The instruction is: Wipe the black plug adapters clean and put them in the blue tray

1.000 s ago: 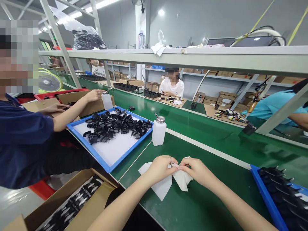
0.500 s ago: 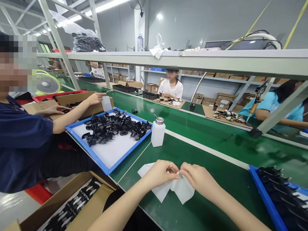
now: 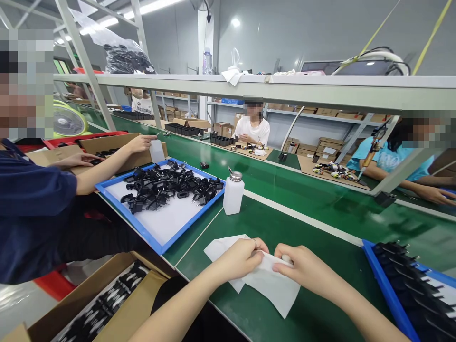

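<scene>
Wht cloth (image 3: 273, 287) is pinched thumb-to-finger by L hand (image 3: 245, 257) & R hand (image 3: 303, 267), set slightly apart. Blk plugs (image 3: 171, 184) are heaped in blue-rimmed tray (image 3: 167, 227); blk pcs (image 3: 106, 301) are packed in carton (image 3: 131, 305).

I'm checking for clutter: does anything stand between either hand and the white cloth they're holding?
Nothing visible does. The left hand and right hand both hold the white cloth directly; the white bottle stands beyond them, out of the way.
</scene>
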Motion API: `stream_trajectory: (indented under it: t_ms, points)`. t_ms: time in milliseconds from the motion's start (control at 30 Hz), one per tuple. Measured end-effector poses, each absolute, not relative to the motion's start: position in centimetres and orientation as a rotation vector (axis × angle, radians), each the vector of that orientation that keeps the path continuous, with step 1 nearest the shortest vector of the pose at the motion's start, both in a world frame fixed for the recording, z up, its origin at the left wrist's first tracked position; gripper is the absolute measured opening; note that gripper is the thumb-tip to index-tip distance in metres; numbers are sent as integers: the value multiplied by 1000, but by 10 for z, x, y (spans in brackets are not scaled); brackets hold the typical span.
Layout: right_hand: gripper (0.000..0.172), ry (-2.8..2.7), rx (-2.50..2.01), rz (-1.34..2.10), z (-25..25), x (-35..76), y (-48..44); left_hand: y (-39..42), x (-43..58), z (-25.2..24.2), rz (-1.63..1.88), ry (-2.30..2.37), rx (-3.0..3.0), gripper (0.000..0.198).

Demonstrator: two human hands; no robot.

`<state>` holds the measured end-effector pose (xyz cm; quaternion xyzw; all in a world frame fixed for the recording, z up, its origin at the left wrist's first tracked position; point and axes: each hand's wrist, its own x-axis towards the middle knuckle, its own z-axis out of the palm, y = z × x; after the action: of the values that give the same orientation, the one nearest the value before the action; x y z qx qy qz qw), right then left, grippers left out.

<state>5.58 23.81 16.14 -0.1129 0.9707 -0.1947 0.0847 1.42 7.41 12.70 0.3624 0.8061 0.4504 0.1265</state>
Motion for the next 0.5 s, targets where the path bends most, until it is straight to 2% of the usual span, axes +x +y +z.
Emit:
stream_trajectory:
  t_ms: [300,500]
  points:
    - [11,2833,-343,-767,163,57,246,74,13,128,1195,2444,1136,24]
    - [7,2824,-248,-902,158,53,252,77,7,124,1379,2374,1035,22]
